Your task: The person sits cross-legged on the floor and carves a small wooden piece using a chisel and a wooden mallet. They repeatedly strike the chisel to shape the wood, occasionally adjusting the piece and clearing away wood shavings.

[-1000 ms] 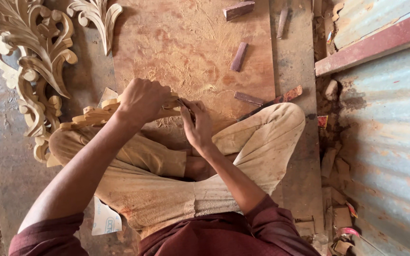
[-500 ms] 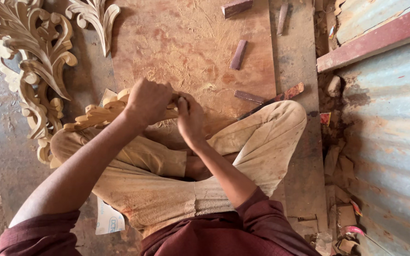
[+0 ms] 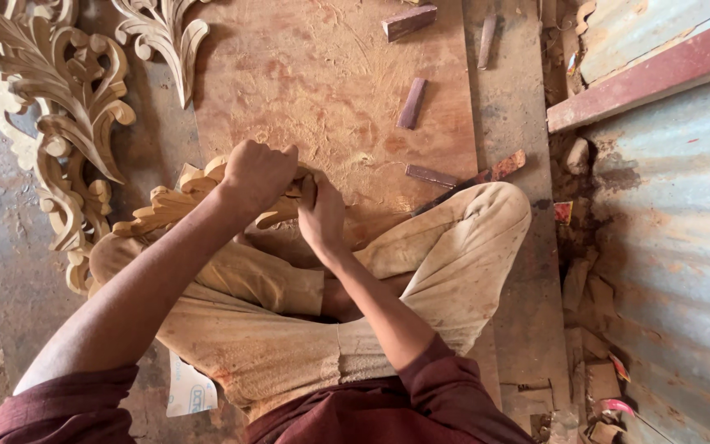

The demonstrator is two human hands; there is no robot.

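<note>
I sit cross-legged in dusty beige trousers on a wooden floor. A pale carved wooden leaf ornament rests across my left knee. My left hand is closed in a fist over the ornament's right end, gripping it. My right hand presses against the same end, fingers together and pointing up; what it holds, if anything, is hidden. Both hands touch at the carving.
A large carved scroll panel lies at the left, another carved leaf at the top. A reddish plywood board carries several small wood blocks. Corrugated metal sheet and wood scraps fill the right. A sandpaper sheet lies under my leg.
Both hands have shifted slightly along the end of the ornament, the right hand moving up beside the left fist. The ornament stays on my knee.
</note>
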